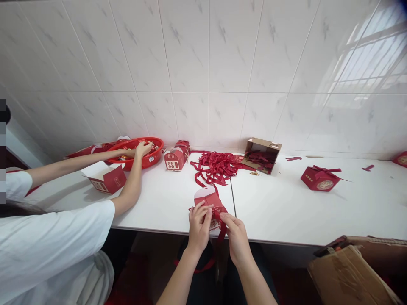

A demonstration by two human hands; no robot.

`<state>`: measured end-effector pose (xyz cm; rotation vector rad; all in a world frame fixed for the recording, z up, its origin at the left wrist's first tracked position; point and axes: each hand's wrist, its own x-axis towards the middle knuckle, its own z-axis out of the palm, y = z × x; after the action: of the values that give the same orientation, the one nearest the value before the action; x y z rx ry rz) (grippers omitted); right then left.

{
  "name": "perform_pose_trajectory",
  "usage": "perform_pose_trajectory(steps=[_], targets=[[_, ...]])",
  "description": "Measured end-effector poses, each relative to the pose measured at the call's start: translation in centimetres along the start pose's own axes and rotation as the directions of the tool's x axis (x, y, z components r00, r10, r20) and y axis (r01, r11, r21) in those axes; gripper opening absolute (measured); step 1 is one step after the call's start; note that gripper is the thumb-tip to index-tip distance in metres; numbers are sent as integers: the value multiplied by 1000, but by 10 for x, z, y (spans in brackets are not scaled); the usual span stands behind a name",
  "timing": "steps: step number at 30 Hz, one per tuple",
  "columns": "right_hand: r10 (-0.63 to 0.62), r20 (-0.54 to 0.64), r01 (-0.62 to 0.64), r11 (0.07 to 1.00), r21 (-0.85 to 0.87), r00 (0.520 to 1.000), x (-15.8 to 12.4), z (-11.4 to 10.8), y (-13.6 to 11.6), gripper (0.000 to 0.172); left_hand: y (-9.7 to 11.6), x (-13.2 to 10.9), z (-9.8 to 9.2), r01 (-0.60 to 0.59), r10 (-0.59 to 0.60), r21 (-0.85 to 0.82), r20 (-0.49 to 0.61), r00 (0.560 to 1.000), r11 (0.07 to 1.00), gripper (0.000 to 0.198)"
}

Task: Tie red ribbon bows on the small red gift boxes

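Note:
At the table's front edge stands a small red candy box [209, 198] with a pale rounded flap raised at its back. My left hand [200, 222] is closed on the left side of this box, its fingers curled over the top. A red ribbon [222, 229] lies across the box and hangs down in front. My right hand [235, 232] pinches that ribbon between thumb and forefinger at the box's right side. My fingers cover part of the box front. Just behind it lies a loose heap of red ribbons [219, 165].
On the left, a co-worker's hands [142, 149] reach into a red basin [155, 159] of wrapped sweets, beside an open red box [110, 180]. Other boxes include an upright one [176, 158] and a ribboned one [320, 178]. A cardboard box [262, 154] lies tipped; a larger carton [346, 271] stands lower right.

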<state>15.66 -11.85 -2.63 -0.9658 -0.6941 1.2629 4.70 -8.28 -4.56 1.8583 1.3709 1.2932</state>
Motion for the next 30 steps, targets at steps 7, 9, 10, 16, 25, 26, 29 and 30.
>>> perform_pose_trajectory(steps=[7, 9, 10, 16, 25, 26, 29, 30], targets=[[23, 26, -24, 998, 50, 999, 1, 7, 0, 26, 5, -3, -1, 0, -2, 48, 41, 999, 999, 37], [9, 18, -10, 999, 45, 1000, 2, 6, 2, 28, 6, -4, -3, 1, -5, 56, 59, 998, 998, 39], [-1, 18, 0, 999, 43, 1000, 2, 5, 3, 29, 6, -4, -4, 7, -10, 57, 65, 998, 998, 40], [-92, 49, 97, 989, -110, 995, 3, -1, 3, 35, 23, 7, -11, 75, -81, 58, 104, 991, 995, 28], [-89, 67, 105, 949, -299, 994, 0, -9, 7, 36, 47, 12, -25, 142, -149, 69, 112, 982, 988, 21], [-103, 70, 121, 929, -350, 992, 2, -11, 8, 37, 47, 12, -25, 144, -152, 76, 113, 982, 987, 22], [-189, 82, 205, 853, -480, 979, 6, -15, 11, 39, 45, 12, -24, 118, -131, 120, 102, 986, 986, 24], [-214, 89, 230, 833, -503, 973, 7, -16, 12, 39, 45, 12, -23, 99, -113, 143, 92, 989, 985, 25]])
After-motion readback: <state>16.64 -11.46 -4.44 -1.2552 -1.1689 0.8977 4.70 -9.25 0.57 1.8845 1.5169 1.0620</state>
